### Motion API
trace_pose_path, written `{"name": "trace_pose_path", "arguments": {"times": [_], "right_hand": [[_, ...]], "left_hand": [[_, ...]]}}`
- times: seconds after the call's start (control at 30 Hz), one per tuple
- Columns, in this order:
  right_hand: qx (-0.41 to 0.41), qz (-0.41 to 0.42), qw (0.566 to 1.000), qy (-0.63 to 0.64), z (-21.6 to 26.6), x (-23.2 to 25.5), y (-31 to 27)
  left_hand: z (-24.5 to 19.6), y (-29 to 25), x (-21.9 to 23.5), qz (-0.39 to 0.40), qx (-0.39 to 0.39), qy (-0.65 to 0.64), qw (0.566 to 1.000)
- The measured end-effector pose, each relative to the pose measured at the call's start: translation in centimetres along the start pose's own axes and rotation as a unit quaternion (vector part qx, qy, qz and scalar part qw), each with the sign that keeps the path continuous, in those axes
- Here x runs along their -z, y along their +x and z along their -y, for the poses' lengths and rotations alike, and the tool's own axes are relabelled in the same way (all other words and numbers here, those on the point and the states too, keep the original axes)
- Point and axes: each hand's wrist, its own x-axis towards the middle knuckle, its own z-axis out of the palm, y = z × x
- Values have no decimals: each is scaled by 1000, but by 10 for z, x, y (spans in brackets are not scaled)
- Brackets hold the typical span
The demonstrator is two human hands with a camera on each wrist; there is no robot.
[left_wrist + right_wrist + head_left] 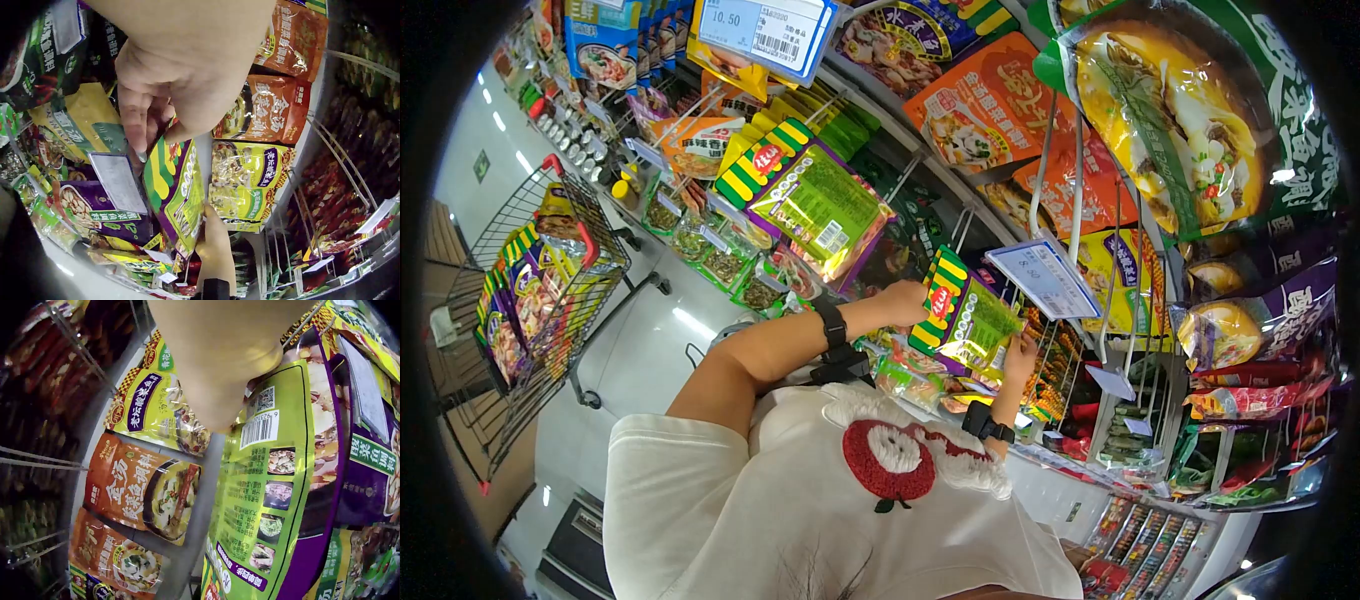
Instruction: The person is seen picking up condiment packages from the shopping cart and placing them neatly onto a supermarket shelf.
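Between both hands is a seasoning packet point(973, 320) with a green-and-yellow striped end and a purple border. My left hand point(900, 303) grips its striped end, thumb and fingers curled at the edge, as the left wrist view also shows point(172, 87). At the opposite end, my right hand point(1018, 358) pinches the packet's edge. Its printed green back, with barcode and small food pictures, fills much of the right wrist view, beside the right hand point(231, 375), whose fingertips are mostly hidden there. A similar striped packet point(815, 200) hangs on the rack close by.
Hanging racks carry orange packets point(975, 100), yellow packets point(247, 181) and a large soup packet point(1170, 120). Price tags point(1045, 278) and metal hooks point(1045, 160) jut out near the hands. A shopping cart point(550, 270) with similar striped packets stands at the left on the floor.
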Motion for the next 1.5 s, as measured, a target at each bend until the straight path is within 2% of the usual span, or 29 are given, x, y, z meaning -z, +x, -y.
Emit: {"name": "trace_pose_path", "arguments": {"times": [0.3,0.4,0.5,0.6,0.63,0.73,0.77,0.87,0.9,1.0,1.03,1.13,1.17,1.33,1.5], "right_hand": [[-3,-6,996,-88,21,8,-17],[38,-19,996,-80,27,9,-21],[34,13,993,-113,34,20,-23],[90,-62,989,-102,14,17,-20],[117,-81,985,-99,9,16,-19],[86,-19,996,-21,21,25,-31],[121,-37,992,-8,30,25,-38],[166,-18,985,39,20,19,-42],[186,-21,981,52,32,23,-51],[184,-17,982,38,35,19,-59],[216,-20,975,43,43,20,-65],[289,-27,957,13,49,9,-73],[291,9,956,30,55,8,-75],[311,10,948,67,74,-6,-96],[354,35,928,114,104,-22,-127]], "left_hand": [[-15,-22,10,-2,-11,-50,999],[-13,-22,8,-13,9,-77,997],[-15,-25,7,-40,3,-76,996],[-25,-31,11,-49,-11,-15,999],[-25,-31,9,-63,-16,-1,998],[-26,-35,5,-98,-29,39,994],[-22,-34,2,-112,-32,41,992],[-16,-36,-7,-151,-32,37,987],[-7,-35,-14,-215,-87,90,969],[-15,-52,-20,-290,-135,54,946],[-13,-57,-27,-336,-165,31,927],[-12,-82,-40,-306,-138,-24,942],[-5,-87,-47,-311,-134,-40,940],[17,-116,-58,-312,-76,-26,947],[30,-152,-41,-292,-58,-13,955]]}}
